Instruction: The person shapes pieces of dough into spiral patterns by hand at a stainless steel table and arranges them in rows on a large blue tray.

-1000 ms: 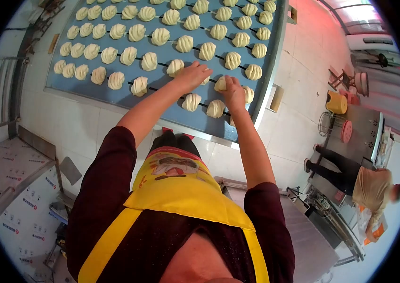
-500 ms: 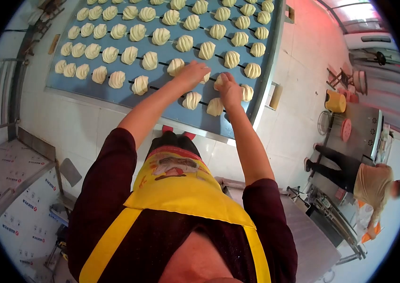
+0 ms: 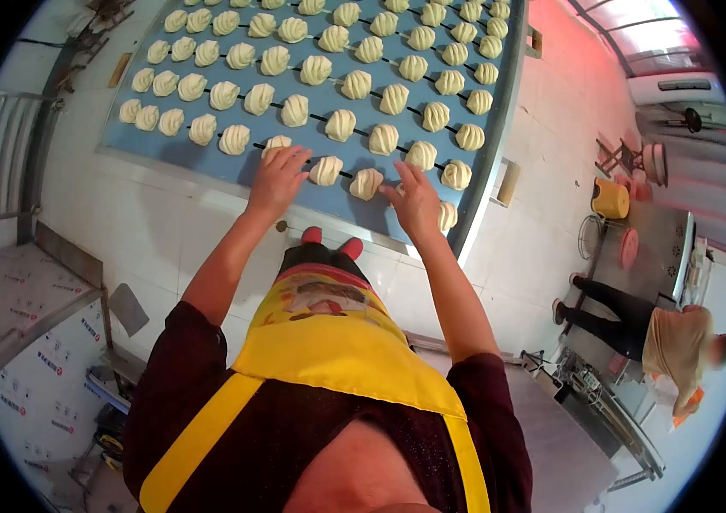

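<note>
Rows of pale twisted dough buns lie on a blue board in front of me. My left hand is over the near row, fingers stretched out and partly covering a bun. Between my hands sit two more buns, a rounder one and another. My right hand reaches the near right part of the board with thumb and fingers apart. It partly hides a bun beneath it; whether it touches that bun I cannot tell. Another bun shows just right of this hand.
The board has a metal edge on its right. A co-worker bends over at the far right, near a steel table. A yellow container and a pink stool are there too. My yellow apron hangs below the board's near edge.
Both hands have left the buns of the second row and come toward the board's near edge. My left hand also moved left, and its fingers spread. The view shifted slightly.
</note>
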`<state>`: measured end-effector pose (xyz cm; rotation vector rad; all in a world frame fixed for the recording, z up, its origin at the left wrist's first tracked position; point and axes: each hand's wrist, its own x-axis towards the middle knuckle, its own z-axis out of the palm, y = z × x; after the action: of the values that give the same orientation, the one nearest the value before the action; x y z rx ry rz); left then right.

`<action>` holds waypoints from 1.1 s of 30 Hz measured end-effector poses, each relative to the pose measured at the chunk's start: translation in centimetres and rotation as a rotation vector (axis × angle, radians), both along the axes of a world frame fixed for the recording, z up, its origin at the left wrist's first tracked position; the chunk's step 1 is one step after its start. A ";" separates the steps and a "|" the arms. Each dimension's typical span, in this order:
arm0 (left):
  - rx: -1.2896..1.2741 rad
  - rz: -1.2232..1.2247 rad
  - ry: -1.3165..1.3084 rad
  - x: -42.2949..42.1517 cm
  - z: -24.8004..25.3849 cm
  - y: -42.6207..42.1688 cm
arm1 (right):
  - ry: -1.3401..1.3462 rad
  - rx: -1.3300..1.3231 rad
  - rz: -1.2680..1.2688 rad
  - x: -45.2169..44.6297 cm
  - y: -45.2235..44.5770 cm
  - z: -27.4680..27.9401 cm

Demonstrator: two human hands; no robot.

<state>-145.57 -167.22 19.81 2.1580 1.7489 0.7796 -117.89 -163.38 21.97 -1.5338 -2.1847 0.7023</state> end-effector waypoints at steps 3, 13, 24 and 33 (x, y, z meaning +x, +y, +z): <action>0.057 0.065 -0.061 -1.4 0.8 -0.4 | -0.051 0.156 0.083 -3.7 4.1 -1.0; -0.023 0.190 -0.081 -8.1 1.2 -4.7 | -0.353 0.243 0.137 -12.3 9.6 -7.5; -0.037 -0.078 -0.205 -14.4 0.3 4.4 | -0.128 0.138 0.124 -16.5 4.7 -1.8; -0.074 -0.114 -0.155 -20.5 -0.2 5.0 | -0.042 0.054 -0.047 -22.9 9.6 -6.8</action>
<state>-166.09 -162.25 19.58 2.0692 1.5402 0.8163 -140.80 -153.82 15.17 -1.5802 -2.1721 0.5969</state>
